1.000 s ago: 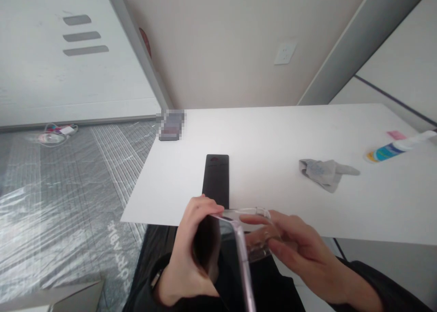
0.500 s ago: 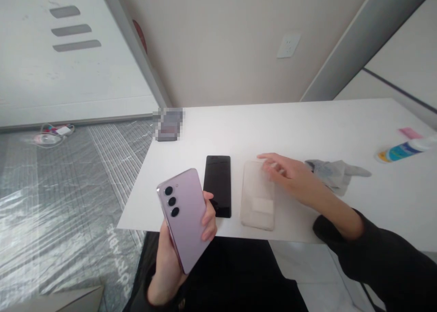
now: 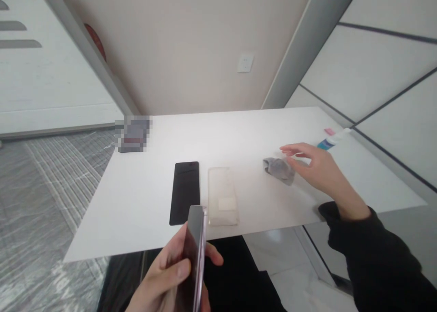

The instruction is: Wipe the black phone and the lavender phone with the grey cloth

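Observation:
My left hand (image 3: 167,271) is wrapped round a lilac smartphone (image 3: 195,253), held on edge in front of the table, its dark screen turned to the left. My right hand (image 3: 310,164) hovers over the right half of the table, fingers apart and holding nothing. Just left of and below its fingers lies a crumpled grey cloth (image 3: 278,169). A black phone (image 3: 185,191) lies flat on the table, beyond the lilac one. Beside it on the right is a clear phone case (image 3: 221,184) with a pale patch in its lower part.
The white table (image 3: 136,212) stands against the wall. On its far right lie a white and blue bottle (image 3: 329,142) and a small pink piece (image 3: 329,131). A blurred-out dark object (image 3: 134,134) sits at the far left corner.
The view has swung to the right. My left hand has turned the smartphone from its back to its edge and lowered it. My right hand has moved from the clear case to the cloth.

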